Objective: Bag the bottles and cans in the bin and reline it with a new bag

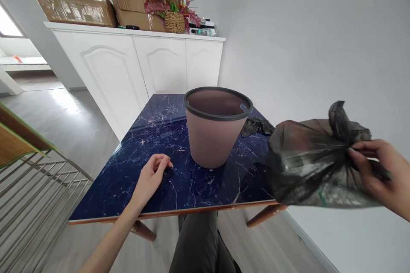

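My right hand is closed round the gathered neck of a full black trash bag, with a knotted end sticking up beside the fingers. Through the thin plastic, pale and reddish contents show faintly. The bag hangs at the right corner of the table. On the blue marbled tabletop, my left hand rests with its fingers curled in and nothing visible in them. Between the two hands stands a pinkish-brown trash can with a dark rim, upright and without a liner. Behind it on the right lies a crumpled black plastic bag.
A white cabinet stands beyond the table, bearing cardboard boxes, a wicker flower basket and a plastic bottle. A wall borders the right side. At the left is a metal-framed chair or rack.
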A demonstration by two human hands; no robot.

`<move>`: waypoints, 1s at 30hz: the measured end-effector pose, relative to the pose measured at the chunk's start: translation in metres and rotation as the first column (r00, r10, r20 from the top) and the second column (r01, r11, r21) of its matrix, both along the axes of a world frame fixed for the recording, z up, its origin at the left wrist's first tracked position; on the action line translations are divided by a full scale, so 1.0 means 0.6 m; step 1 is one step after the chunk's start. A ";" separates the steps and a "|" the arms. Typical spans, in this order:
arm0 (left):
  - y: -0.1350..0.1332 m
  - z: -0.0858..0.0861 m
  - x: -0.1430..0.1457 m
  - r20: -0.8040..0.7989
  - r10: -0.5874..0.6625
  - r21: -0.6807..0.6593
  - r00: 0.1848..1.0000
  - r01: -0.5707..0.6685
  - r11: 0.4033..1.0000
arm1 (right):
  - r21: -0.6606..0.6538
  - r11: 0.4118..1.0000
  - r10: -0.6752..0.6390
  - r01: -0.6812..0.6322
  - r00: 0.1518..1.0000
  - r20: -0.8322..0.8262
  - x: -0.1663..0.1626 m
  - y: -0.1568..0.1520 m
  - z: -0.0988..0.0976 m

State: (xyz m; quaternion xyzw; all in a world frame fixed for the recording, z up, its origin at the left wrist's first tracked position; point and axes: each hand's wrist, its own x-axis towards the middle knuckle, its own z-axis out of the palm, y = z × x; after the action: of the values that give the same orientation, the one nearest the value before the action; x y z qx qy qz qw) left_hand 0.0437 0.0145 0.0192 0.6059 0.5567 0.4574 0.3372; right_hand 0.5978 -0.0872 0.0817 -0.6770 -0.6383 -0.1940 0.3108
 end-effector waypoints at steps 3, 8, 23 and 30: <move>-0.005 -0.002 -0.003 -0.049 -0.025 -0.001 0.999 0.025 1.000 | -0.071 0.997 0.012 -0.021 0.992 -0.126 0.013 0.056 -0.018; -0.008 0.000 -0.003 -0.056 -0.023 0.008 0.998 0.023 1.000 | -0.157 0.987 -0.085 0.043 0.957 -0.276 0.039 0.124 -0.052; -0.011 0.005 0.004 -0.128 -0.025 0.002 0.991 0.026 1.000 | -0.201 0.973 0.101 -0.112 0.993 -0.066 0.044 0.129 -0.103; -0.010 -0.001 0.005 -0.154 -0.043 0.003 0.987 0.044 0.999 | 0.160 0.975 0.142 -0.153 0.987 0.079 -0.129 0.057 -0.064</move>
State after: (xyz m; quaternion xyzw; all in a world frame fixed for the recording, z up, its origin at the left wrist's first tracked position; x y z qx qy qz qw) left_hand 0.0469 0.0088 0.0187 0.6526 0.5664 0.4034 0.3010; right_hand 0.5203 -0.0528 0.0436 -0.5926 -0.6787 -0.2452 0.3578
